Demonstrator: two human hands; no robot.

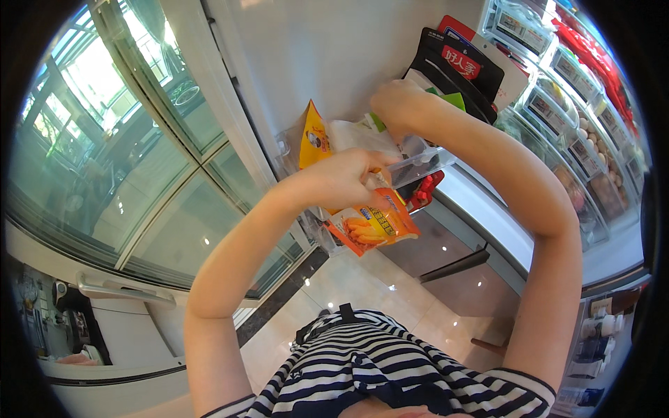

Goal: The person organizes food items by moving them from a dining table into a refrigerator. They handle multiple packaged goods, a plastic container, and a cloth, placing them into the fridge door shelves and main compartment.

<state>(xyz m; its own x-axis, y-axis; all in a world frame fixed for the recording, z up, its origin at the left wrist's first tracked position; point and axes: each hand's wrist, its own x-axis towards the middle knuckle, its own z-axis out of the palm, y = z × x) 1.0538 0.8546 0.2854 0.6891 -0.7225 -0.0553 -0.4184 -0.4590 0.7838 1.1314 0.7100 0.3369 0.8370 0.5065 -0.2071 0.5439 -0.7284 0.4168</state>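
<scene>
My left hand (349, 176) grips an orange and yellow food packet (373, 222) by its crumpled top. The packet hangs in front of a clear plastic door bin (418, 166) of the refrigerator. Inside the bin, my right hand (398, 107) reaches down among the packets, fingers curled and partly hidden; whether it holds one cannot be made out. Green-edged white packaging (377, 123) lies against it. Left of the hand are a whitish bag (353, 137) and a yellow pointed packet (315, 138). A large black pouch with a red label (454, 65) stands behind its wrist.
Refrigerator shelves at the right hold labelled clear drawers (567, 123), with eggs (593, 138) in one. A red item (426, 190) sits below the bin's rim. Lower right, another door rack (590, 360) carries bottles. A glazed sliding door (157, 172) stands at left, above tiled floor (376, 285).
</scene>
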